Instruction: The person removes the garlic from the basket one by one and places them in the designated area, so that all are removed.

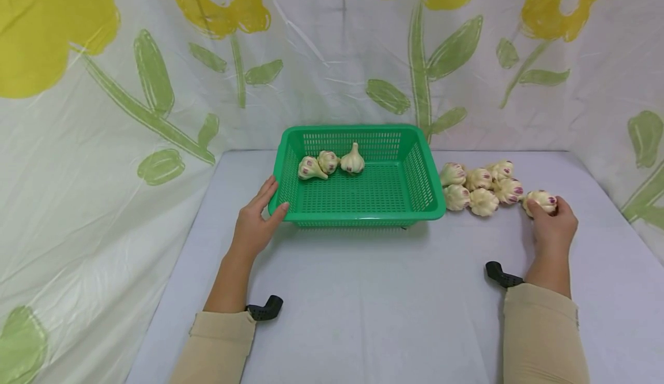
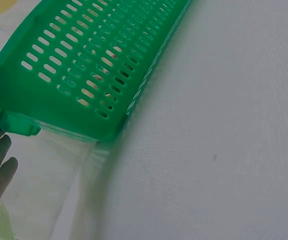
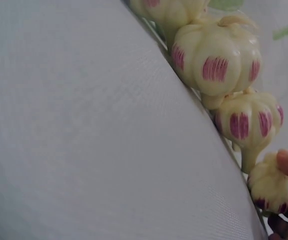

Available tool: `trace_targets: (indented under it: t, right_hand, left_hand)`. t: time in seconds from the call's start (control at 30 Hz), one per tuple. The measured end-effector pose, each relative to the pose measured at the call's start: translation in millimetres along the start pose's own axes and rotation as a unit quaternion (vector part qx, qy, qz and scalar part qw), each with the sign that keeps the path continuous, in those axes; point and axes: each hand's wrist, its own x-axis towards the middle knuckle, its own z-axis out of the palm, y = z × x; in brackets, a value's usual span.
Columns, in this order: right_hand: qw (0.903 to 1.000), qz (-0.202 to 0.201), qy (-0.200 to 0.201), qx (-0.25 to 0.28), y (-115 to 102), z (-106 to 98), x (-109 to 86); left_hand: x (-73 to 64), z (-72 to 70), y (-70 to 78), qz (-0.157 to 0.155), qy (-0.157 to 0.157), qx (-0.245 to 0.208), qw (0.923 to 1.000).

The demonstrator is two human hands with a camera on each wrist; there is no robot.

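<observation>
A green plastic basket (image 1: 358, 217) stands on the table with three garlic bulbs inside, one of them an upright bulb (image 1: 353, 160). At the basket's left front corner, my left hand (image 1: 254, 219) holds the rim, its thumb over the edge and the fingers along the outside. In the left wrist view, fingertips (image 2: 6, 170) show below the rim. My right hand (image 1: 555, 225) pinches a garlic bulb (image 1: 539, 201) at the right end of a group of bulbs. The right wrist view shows this held bulb (image 3: 271, 185) between thumb and fingers, close to a neighbouring bulb (image 3: 246, 122).
Several more garlic bulbs (image 1: 483, 202) lie close together right of the basket. A white cloth covers the table (image 1: 363, 303). Behind it hangs a white curtain (image 1: 321, 84) printed with yellow flowers and green leaves.
</observation>
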Motion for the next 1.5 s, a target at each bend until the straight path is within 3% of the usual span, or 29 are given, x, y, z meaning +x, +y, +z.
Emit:
trace_targets:
  t: [0.43,1.1,1.5]
  right_hand:
    - [0.9999,0.002,-0.007,-0.011,1.5,0.2,2.1]
    - [0.9991,0.017,-0.012,0.036,-0.5,0.6,-0.8]
    - [0.9994,0.019,-0.013,0.024,-0.6,0.2,2.0]
  left_hand:
    - [-0.3,0.2,-1.5,0.000,-0.002,-0.002,1.0000]
    - [-0.7,0.0,0.0,0.007,0.005,-0.007,0.9999]
    - [-0.7,0.0,0.0,0.010,0.004,-0.008,0.9999]
